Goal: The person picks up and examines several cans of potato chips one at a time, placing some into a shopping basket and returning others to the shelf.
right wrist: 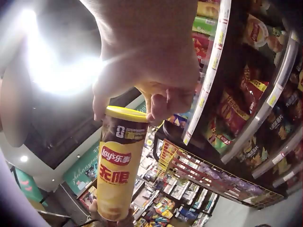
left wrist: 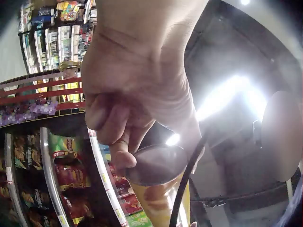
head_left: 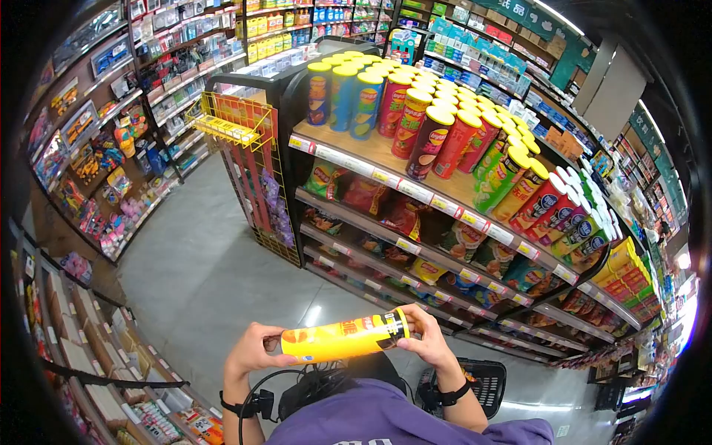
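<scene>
A yellow Lay's potato chip can [head_left: 343, 337] lies sideways in front of the person's chest, held between both hands. The left hand [head_left: 254, 350] grips its bottom end, with the thumb on the near side and fingers behind. At the other end the right hand [head_left: 430, 341] pinches the can around its yellow lid. The left wrist view has the can's round metal base [left wrist: 158, 163] beside the left hand's fingertips [left wrist: 124, 161]. In the right wrist view, the red Lay's label [right wrist: 116, 156] and the dark band under the lid face the camera.
Ahead stands a shelf [head_left: 415, 189] topped with rows of chip cans [head_left: 411, 122], bagged snacks below. A yellow wire rack [head_left: 230, 130] hangs at its end. A black basket [head_left: 482, 386] is by the person's right arm. More shelving [head_left: 96, 356] lines the left.
</scene>
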Action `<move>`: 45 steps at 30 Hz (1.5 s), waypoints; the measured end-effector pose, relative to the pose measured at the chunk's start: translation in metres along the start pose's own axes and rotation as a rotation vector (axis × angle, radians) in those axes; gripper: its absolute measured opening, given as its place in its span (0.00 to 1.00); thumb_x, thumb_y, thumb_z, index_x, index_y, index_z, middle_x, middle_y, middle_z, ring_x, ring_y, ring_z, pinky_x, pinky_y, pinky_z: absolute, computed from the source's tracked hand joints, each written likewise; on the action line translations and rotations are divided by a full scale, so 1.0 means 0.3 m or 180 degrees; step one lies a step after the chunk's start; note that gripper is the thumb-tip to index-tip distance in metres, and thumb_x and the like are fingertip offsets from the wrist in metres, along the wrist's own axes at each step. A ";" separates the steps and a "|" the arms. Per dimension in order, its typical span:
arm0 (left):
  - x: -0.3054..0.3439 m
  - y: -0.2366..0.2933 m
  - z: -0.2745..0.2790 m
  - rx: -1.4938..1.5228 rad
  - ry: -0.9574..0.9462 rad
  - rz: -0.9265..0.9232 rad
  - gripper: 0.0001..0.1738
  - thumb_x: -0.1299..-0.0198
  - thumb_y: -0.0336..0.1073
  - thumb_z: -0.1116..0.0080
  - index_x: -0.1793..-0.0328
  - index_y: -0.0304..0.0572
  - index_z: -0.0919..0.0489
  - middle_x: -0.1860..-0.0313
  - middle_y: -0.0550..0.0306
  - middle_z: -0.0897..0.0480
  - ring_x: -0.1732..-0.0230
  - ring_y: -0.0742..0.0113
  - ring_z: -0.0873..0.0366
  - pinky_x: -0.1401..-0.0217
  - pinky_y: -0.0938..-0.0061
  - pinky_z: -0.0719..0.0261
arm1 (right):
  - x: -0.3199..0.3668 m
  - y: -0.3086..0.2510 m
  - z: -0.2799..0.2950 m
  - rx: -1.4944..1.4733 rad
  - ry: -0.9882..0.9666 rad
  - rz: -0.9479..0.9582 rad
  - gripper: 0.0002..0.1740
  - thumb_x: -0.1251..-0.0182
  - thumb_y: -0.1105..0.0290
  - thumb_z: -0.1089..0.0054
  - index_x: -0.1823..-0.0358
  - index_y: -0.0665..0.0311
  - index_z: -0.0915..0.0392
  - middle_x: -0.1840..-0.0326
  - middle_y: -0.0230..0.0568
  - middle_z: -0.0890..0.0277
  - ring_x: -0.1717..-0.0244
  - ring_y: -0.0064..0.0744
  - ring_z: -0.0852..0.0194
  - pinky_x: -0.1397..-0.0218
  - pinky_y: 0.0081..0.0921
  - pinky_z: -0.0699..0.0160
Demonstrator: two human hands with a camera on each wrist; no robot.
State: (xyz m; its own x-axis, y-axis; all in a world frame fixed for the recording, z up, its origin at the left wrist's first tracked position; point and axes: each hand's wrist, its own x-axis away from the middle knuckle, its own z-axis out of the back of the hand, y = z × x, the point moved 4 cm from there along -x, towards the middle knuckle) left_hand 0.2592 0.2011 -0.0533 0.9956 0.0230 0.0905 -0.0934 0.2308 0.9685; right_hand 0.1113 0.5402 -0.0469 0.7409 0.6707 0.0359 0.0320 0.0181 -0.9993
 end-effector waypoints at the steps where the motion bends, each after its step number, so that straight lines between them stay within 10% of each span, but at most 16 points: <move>1: 0.006 0.006 -0.002 -0.0126 0.0044 -0.0070 0.31 0.56 0.49 0.16 0.51 0.32 0.10 0.81 0.66 0.39 0.78 0.78 0.46 0.75 0.74 0.47 | -0.003 0.011 0.001 0.0016 -0.0022 -0.0026 0.39 0.40 0.60 0.18 0.32 0.70 0.27 0.40 0.41 0.17 0.41 0.28 0.16 0.37 0.27 0.17; 15: -0.227 0.050 -0.129 -0.0436 -0.0498 -0.0508 0.34 0.57 0.48 0.16 0.47 0.32 0.10 0.79 0.64 0.36 0.77 0.76 0.44 0.74 0.74 0.44 | 0.150 0.042 0.137 -0.0195 0.0857 -0.0090 0.34 0.36 0.61 0.21 0.36 0.71 0.27 0.46 0.42 0.15 0.48 0.24 0.14 0.41 0.24 0.15; 34: -0.697 0.097 -0.507 0.0005 -0.2327 -0.0436 0.28 0.52 0.42 0.16 0.48 0.30 0.10 0.79 0.68 0.26 0.77 0.82 0.36 0.74 0.79 0.42 | 0.474 0.066 0.379 0.0400 0.2076 0.0189 0.51 0.41 0.49 0.16 0.25 0.73 0.32 0.31 0.44 0.22 0.33 0.30 0.21 0.30 0.31 0.21; 36: -0.716 0.114 -0.514 0.0086 -0.2437 -0.0431 0.28 0.51 0.42 0.17 0.47 0.30 0.11 0.77 0.68 0.23 0.76 0.83 0.36 0.73 0.80 0.40 | 0.455 -0.002 0.378 0.0467 0.2134 0.0354 0.44 0.44 0.60 0.17 0.28 0.71 0.27 0.33 0.46 0.18 0.34 0.34 0.19 0.29 0.33 0.22; 45: -0.858 0.250 -0.592 0.0784 -0.2506 -0.0242 0.32 0.51 0.36 0.16 0.41 0.26 0.14 0.59 0.61 0.12 0.60 0.81 0.21 0.53 0.81 0.19 | 0.436 -0.168 0.519 0.1272 0.2134 0.0419 0.49 0.48 0.59 0.13 0.27 0.71 0.26 0.30 0.52 0.19 0.32 0.41 0.18 0.29 0.33 0.23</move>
State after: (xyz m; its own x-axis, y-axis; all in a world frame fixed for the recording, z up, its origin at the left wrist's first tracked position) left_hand -0.0042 0.3854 -0.0451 0.7173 -0.6932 0.0700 -0.1140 -0.0176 0.9933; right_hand 0.1023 0.7425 0.0068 0.9722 0.0983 -0.2127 -0.2333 0.3197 -0.9183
